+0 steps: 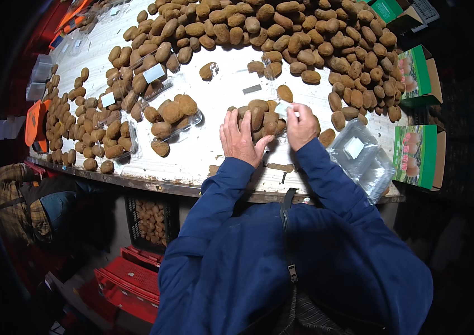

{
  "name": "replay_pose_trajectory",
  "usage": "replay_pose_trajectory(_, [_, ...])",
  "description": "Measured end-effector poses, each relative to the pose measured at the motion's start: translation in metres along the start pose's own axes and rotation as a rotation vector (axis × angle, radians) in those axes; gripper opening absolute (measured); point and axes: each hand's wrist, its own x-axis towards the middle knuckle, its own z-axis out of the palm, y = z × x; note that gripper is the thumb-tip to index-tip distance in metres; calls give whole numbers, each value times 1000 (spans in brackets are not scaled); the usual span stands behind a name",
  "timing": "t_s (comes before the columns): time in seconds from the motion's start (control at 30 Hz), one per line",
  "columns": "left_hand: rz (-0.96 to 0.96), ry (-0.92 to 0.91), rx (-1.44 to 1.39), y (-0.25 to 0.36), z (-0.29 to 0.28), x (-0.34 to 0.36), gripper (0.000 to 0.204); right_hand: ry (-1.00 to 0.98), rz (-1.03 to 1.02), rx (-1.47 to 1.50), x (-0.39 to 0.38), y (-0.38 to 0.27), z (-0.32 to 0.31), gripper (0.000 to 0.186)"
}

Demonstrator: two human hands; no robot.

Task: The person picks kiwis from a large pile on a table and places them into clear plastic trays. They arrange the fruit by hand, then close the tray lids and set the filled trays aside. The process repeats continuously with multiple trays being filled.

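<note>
In front of me, a close group of brown kiwifruit (257,116) sits on the white tabletop; a clear tray seems to lie beneath, mostly hidden. My left hand (239,138) rests against its left side, fingers spread, gripping nothing. At the group's right side, my right hand (303,126) is closed, pinching a small white slip (283,109) over the fruit. A loose kiwifruit (285,93) lies just beyond the slip. To the left, a filled clear plastic punnet (176,135) holds several kiwifruit heaped above its rim.
A large kiwifruit pile (304,33) covers the table's far side. Empty clear punnets (360,153) are stacked at right, beside green printed cartons (417,153). More fruit (89,128) and filled punnets lie left. Below the table edge are a black crate (150,220) and red stool (130,279).
</note>
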Motion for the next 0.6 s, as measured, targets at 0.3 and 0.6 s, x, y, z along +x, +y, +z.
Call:
replay_pose_trajectory(0.3, [-131,152,0,5,11,18,75,-218,560,478,-21,3,-33,15])
replay_pose_trajectory(0.6, [-166,64,-89,-11,12,9,42,-337,676,617,-48,-12,-24,15])
